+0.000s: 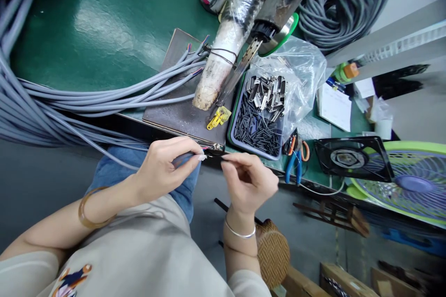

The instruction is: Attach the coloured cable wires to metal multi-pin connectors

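Note:
My left hand (pixel 170 162) is closed in a pinch on the end of a grey cable (pixel 121 163); a scrap of white and fine coloured wires show at its fingertips. Close on its right, my right hand (pixel 249 178) pinches a thin black piece (pixel 220 157), perhaps a short tube. The two sets of fingertips are a small gap apart, just off the table's front edge. Beyond them a tray (pixel 232 135) holds many small black tubes (pixel 256 130) and metal connectors (pixel 268 93). A yellow clip-like piece (pixel 219 118) lies on the dark board (pixel 174 118).
A soldering iron (pixel 244 62) and a foil-wrapped duct (pixel 218 65) reach over the board. Grey cables (pixel 104 97) lie at left. Blue-handled cutters (pixel 294 162), a black fan (pixel 351 158) and a green-rimmed fan (pixel 414 183) are at right. A woven stool (pixel 273 253) stands below.

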Tool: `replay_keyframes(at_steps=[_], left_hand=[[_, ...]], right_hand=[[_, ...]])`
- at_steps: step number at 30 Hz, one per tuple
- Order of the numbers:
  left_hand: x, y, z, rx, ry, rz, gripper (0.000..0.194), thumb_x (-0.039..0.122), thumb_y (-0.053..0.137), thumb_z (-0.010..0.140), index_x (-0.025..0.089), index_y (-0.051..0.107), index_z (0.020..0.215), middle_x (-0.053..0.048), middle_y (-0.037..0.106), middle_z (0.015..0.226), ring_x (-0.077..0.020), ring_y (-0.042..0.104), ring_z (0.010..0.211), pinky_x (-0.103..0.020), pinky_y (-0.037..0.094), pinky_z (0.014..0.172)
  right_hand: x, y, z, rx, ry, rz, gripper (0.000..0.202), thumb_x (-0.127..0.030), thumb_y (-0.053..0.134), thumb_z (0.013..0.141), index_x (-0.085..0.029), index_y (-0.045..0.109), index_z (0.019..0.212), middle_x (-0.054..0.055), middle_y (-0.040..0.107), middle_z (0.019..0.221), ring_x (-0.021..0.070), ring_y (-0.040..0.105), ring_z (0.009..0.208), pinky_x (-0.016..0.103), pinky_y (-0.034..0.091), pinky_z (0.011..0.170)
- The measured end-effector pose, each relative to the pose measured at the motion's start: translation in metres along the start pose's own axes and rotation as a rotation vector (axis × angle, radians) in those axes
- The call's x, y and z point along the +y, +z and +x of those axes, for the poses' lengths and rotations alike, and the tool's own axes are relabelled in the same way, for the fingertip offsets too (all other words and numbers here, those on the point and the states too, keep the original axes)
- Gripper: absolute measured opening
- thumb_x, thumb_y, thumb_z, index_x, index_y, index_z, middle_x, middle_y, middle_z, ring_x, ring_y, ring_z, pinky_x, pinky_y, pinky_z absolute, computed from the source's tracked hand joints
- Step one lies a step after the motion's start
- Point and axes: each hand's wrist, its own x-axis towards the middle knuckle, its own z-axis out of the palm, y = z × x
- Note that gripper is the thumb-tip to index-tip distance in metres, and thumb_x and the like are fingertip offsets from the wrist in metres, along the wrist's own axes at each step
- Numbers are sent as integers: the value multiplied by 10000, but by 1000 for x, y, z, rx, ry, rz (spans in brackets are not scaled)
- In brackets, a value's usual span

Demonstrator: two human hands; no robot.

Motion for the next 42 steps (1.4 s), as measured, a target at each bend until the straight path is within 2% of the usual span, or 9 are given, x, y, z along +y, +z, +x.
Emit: replay_keyframes(at_steps=[3, 5, 10, 13, 19, 21, 27, 37, 42], left_hand=[[-2, 0, 0, 13, 4, 20, 83, 128, 638, 919, 175, 674, 861, -34, 752, 812, -133, 687, 733, -221, 515, 706], [-3, 0, 0, 22, 14, 28, 83, 121, 634, 920, 172, 665, 863, -34, 740, 807, -129, 678, 730, -220, 512, 703], [-3, 1, -2, -11, 57, 53, 104, 127, 594, 945, 183, 661, 888, -35, 716, 811, -133, 661, 737, -228, 511, 681], [-2, 1, -2, -25, 50, 22, 93, 131, 604, 936, 182, 662, 884, -44, 717, 841, -135, 665, 770, -222, 511, 675], [-1, -1, 9, 32, -482, -457, 164, 243, 715, 841, 164, 590, 769, -38, 717, 857, -87, 619, 602, -189, 515, 538], [-4, 0, 13, 61, -559, -565, 221, 255, 770, 781, 157, 580, 725, -29, 717, 827, -56, 563, 526, -172, 489, 488], [-10, 8, 19, 190, -462, -473, 145, 203, 777, 731, 148, 651, 685, -40, 748, 803, -135, 714, 759, -230, 597, 734], [-10, 15, 17, 225, -406, -288, 122, 233, 741, 789, 163, 657, 737, -34, 728, 792, -128, 672, 690, -202, 539, 589], [-12, 15, 14, 204, -377, -219, 106, 229, 715, 837, 164, 671, 766, -23, 691, 764, -119, 646, 675, -194, 502, 573]], right_hand=[[-2, -2, 1, 285, 27, 173, 193, -388, 581, 990, -227, 682, 1023, -72, 490, 548, 84, 409, 358, 234, 283, 347], [-3, -3, 2, 413, 35, 181, 149, -281, 579, 991, -246, 642, 1122, -63, 600, 624, 80, 463, 358, 219, 289, 330], [-5, -1, 5, 149, -41, -87, 240, -99, 645, 939, -246, 652, 1128, 13, 802, 970, 160, 778, 735, 280, 620, 634], [-2, 4, 9, 6, -146, -110, 188, -78, 700, 894, -238, 666, 986, 18, 803, 975, 175, 789, 864, 296, 642, 776], [11, 24, 6, 55, -233, -128, 207, -54, 691, 882, -232, 645, 979, 49, 806, 1001, 164, 781, 871, 284, 636, 766], [14, 30, 3, 86, -256, -148, 226, -45, 695, 874, -229, 638, 993, 67, 807, 1031, 168, 783, 887, 287, 637, 774], [17, 35, 5, 85, -153, -48, 184, -68, 688, 867, -232, 612, 903, 61, 799, 1037, 171, 776, 892, 304, 636, 767], [24, 33, 9, 72, -127, 53, 157, -108, 666, 910, -232, 629, 999, 55, 805, 1031, 200, 789, 951, 358, 664, 792], [18, 32, 5, 71, -187, 12, 208, -71, 694, 880, -225, 628, 1003, 57, 816, 1010, 181, 800, 883, 284, 647, 694]])
